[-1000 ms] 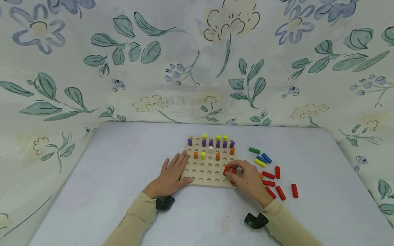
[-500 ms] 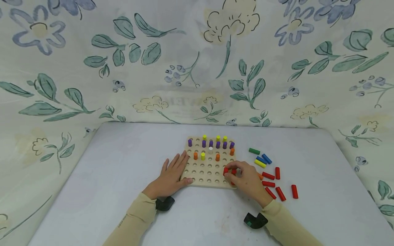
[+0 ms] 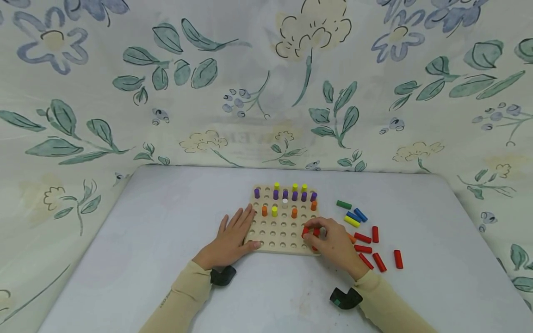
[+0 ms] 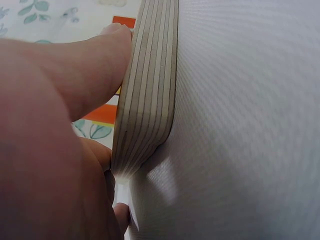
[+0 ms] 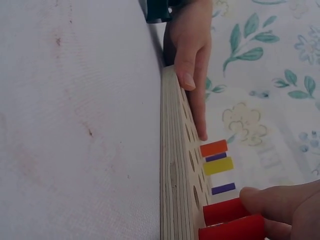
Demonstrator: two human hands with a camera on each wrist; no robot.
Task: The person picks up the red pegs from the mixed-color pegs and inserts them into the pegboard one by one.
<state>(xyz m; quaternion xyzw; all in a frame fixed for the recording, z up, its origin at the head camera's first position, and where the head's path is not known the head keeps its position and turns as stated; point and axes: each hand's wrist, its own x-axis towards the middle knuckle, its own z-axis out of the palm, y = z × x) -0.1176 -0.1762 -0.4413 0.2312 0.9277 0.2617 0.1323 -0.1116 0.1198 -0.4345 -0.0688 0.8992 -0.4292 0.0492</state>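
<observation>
A pale wooden pegboard (image 3: 277,239) lies on the table, with purple, yellow, orange and white pegs upright in its far rows. My left hand (image 3: 231,243) rests along the board's left side, fingers spread and thumb on the near left corner. At the near right part of the board, my right hand (image 3: 335,243) pinches a red peg (image 3: 305,232) between thumb and fingers. The right wrist view shows this red peg (image 5: 222,212) standing at a hole, its lower end against the board. Other red pegs stand close by, partly behind the fingers.
Right of the board lie loose pegs: several red ones (image 3: 379,262), a green one (image 3: 343,204), blue ones (image 3: 361,214) and a yellow one (image 3: 352,221). An orange one is partly hidden by the right hand. A flowered cloth (image 3: 266,92) hangs behind the table (image 3: 187,194).
The right hand has shifted very slightly left, its fingers staying on the red peg. My left hand keeps its place on the board.
</observation>
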